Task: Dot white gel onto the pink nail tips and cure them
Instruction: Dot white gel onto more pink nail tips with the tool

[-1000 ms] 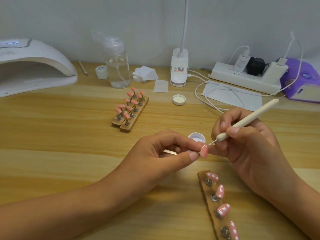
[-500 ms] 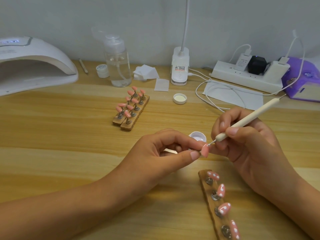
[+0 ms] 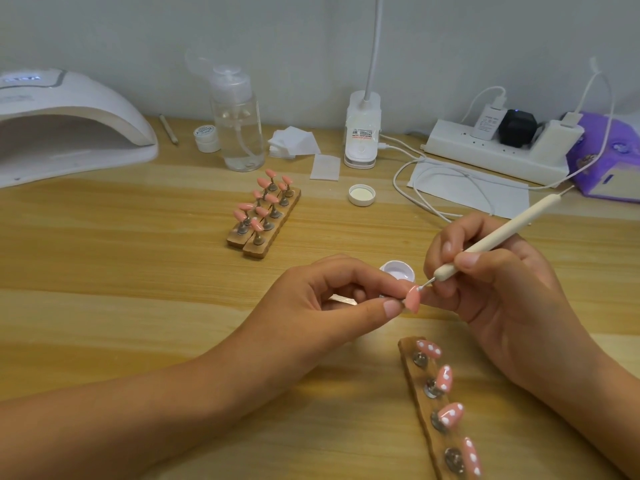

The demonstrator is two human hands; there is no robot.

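The left hand [image 3: 304, 306] is in a narrow grip, thumb and forefinger pinching a small stand that carries one pink tip [image 3: 412, 300], held just above the desk [image 3: 138, 289] in the middle foreground. That tip is almond-shaped, glossy, plain salmon pink. The right hand [image 3: 502, 292] grips a white dotting tool [image 3: 498, 237] like a pen, fingers curled tight round its lower shaft. The tool's fine metal point is touching the tip's upper edge.

Just behind the fingers sits the open gel pot [image 3: 397, 270], white inside. Down at the near right a wooden strip [image 3: 424, 405] lies on the desk with four dotted tips [image 3: 444, 377] on metal stands, each pink and speckled with white spots. Further back, left of centre, two wooden blocks [image 3: 254, 251] sit side by side carrying the plain tips [image 3: 265, 197]. Far left is the white curing lamp [image 3: 69, 126], with a blue light glowing on top.

Now the writing. The small jar [image 3: 206, 135] beside the clear pump bottle [image 3: 239, 129] has script on its lid, too small to read. The desk-light base [image 3: 362, 133] wears a label with red print, also unreadable. Grey print on the white charger [image 3: 488, 124] in the power strip [image 3: 491, 157] cannot be made out either.
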